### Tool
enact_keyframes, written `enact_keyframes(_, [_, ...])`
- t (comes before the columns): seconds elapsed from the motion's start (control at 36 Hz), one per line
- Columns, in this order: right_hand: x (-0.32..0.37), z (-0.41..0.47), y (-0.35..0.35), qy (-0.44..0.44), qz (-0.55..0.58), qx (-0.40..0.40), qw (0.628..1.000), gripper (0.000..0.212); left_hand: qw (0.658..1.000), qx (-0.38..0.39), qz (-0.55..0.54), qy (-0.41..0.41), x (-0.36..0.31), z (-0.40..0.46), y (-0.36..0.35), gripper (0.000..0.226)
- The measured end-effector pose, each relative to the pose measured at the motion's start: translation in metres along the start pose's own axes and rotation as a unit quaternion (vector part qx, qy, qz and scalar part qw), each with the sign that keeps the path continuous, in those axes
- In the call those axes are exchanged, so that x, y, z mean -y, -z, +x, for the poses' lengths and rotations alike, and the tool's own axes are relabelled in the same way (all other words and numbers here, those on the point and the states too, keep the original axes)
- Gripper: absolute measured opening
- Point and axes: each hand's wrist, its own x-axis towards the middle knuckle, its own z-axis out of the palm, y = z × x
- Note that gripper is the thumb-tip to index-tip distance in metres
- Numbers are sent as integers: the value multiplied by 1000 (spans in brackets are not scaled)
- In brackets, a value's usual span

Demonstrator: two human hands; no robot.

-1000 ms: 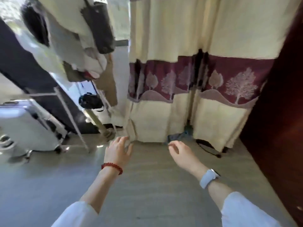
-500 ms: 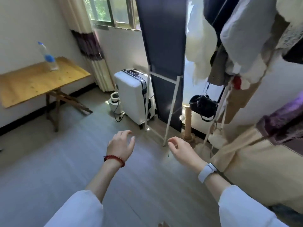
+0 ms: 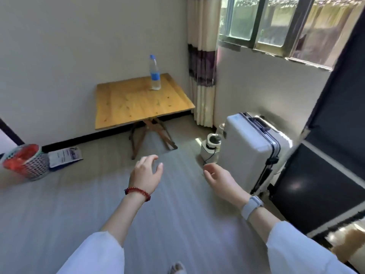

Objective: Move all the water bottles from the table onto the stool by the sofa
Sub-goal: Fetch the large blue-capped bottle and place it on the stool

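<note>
One square light-wood folding table [image 3: 138,103], upper centre, against the wall. One clear plastic water bottle with blue cap and label [image 3: 154,74], upright near its far right corner. Bare grey floor [image 3: 59,204] between. Left hand [image 3: 145,176] and right hand [image 3: 221,179], lower centre: fingers loosely spread, holding nothing.

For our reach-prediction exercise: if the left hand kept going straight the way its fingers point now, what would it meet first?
The left hand is empty and points toward the wooden table. Bare floor lies between, so it would probably reach the table's crossed legs first, not the water bottle on top; depth is hard to judge.
</note>
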Motion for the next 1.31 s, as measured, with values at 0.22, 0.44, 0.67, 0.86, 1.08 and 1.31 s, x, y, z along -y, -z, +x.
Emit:
enact_keyframes(0.22, [67,217,-12,13,19,-11,1000,29,998,-36,-49,10,55,209,14,26])
enact_keyframes(0.44, [76,395,-24,11,19,-28,999,30,999,-16,-39,-3,96,386,-20,29])
enact_keyframes(0.67, [80,614,-41,7,47,-28,999,30,1000,-8,-6,26,140,582,-57,34])
enact_keyframes(0.86, [103,774,-51,9,36,-19,999,29,999,-20,-13,34,167,727,-67,34])
enact_keyframes(1.08, [113,929,-77,-1,28,-1,1000,32,998,19,-27,55,218,876,-112,35])
enact_keyframes(1.31, [102,1059,-116,-64,27,27,997,51,978,72,-172,90,244,1023,-170,73])
